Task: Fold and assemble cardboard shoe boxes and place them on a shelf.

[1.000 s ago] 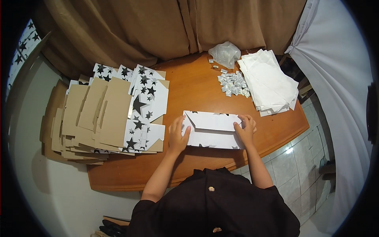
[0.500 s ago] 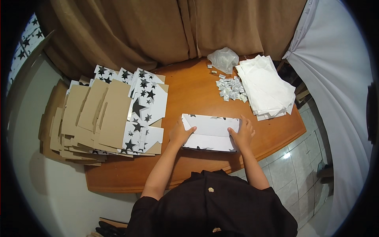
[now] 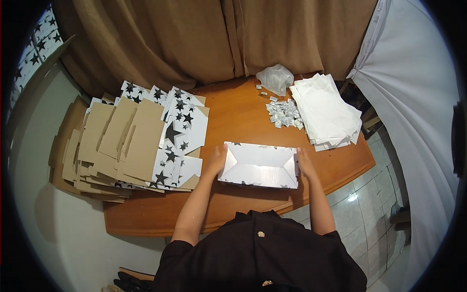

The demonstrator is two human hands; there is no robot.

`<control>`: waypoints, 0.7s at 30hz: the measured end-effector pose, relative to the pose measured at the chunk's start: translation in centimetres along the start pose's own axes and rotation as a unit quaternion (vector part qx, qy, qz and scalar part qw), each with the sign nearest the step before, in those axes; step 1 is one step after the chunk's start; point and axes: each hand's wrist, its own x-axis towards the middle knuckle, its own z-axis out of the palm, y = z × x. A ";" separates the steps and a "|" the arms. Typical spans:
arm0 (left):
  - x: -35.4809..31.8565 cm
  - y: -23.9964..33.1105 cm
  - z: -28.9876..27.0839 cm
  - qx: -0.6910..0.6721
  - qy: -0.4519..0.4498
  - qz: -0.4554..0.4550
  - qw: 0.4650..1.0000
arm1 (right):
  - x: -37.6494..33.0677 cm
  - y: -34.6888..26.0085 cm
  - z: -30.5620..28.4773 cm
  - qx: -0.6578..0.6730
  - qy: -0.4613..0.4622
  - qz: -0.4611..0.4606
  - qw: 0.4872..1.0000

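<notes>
A white cardboard box with grey and black stars along its edges is held over the near middle of the wooden table. Its upward side is plain white, with slanting lines running in from the corners. I cannot tell for sure whether this is the inside or a folded face. My left hand grips the left short end, its thumb up along the edge. At the opposite end my right hand presses on the side. The fingers beneath and behind are partly hidden.
Flat brown and star-printed cardboard pieces are stacked on the left of the table. Farther right lie a heap of small silvery-white packets, a clear plastic bag and a pile of white sheets. Brown curtain hangs behind.
Both thumbs have moved off the box's white upper side to its ends. The box has tipped, showing its slanting corner lines more fully.
</notes>
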 end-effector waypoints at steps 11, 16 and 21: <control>-3.2 1.0 -9.7 -0.587 -0.149 0.221 0.764 | -4.2 -13.8 -6.0 0.318 -0.045 -0.002 0.947; -6.7 -1.3 -4.2 -0.166 0.087 0.303 0.934 | -8.2 -10.4 -1.2 0.273 0.005 -0.066 0.960; -8.9 -5.5 -0.7 -0.025 0.154 0.361 0.920 | -11.1 -3.3 -0.1 0.290 0.003 -0.002 0.957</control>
